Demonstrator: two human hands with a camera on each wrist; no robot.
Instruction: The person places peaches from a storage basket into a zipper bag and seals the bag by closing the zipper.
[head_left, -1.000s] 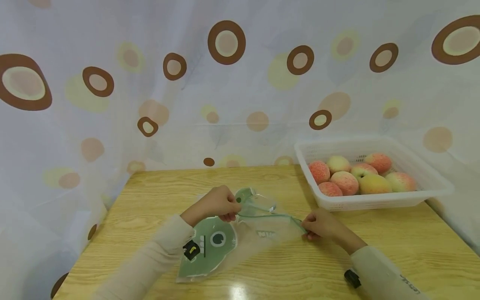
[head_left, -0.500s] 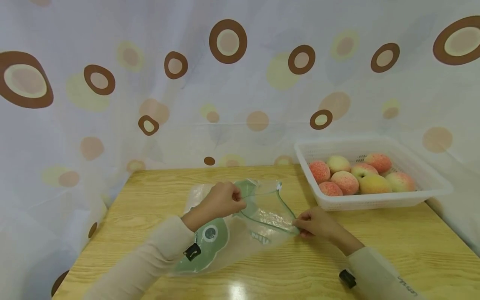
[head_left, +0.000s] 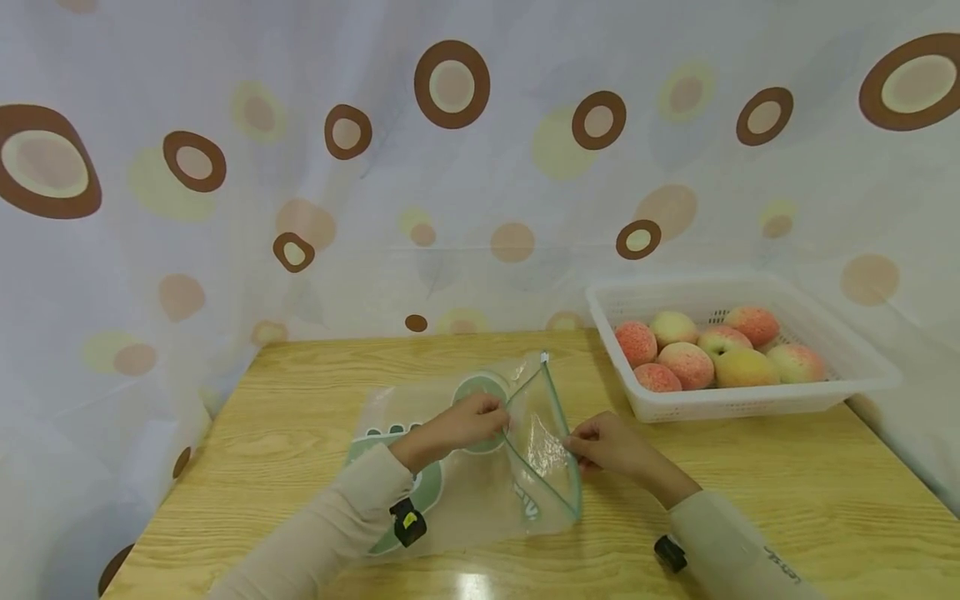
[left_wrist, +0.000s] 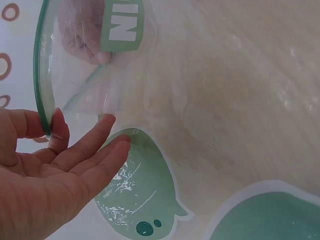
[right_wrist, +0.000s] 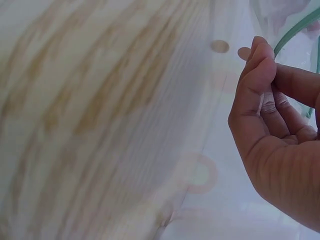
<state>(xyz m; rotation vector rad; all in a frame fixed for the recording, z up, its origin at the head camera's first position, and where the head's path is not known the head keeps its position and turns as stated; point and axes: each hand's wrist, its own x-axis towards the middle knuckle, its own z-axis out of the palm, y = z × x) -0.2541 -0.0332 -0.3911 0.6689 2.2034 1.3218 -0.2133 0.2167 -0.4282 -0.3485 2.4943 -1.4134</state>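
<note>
A clear zip bag (head_left: 480, 492) with green printed figures lies on the wooden table, its green-edged mouth spread apart on the right side. My left hand (head_left: 468, 423) pinches the near-left lip of that mouth between thumb and index finger; in the left wrist view the other fingers (left_wrist: 102, 165) are extended beside the film. My right hand (head_left: 611, 450) pinches the opposite lip, thumb against fingertips, as the right wrist view also shows. A small white slider (head_left: 544, 357) sits at the far corner of the mouth. The left forearm covers part of the bag.
At the back right stands a white plastic basket (head_left: 862, 371) holding several peaches (head_left: 687, 365) and a yellow mango-like fruit (head_left: 746, 368). Behind the wooden table (head_left: 300, 383) hangs a patterned curtain (head_left: 465, 183).
The bag's mouth has spread from nearly closed to a wide gap. My right hand has moved left and slightly down the lip; my left hand has shifted a little right.
</note>
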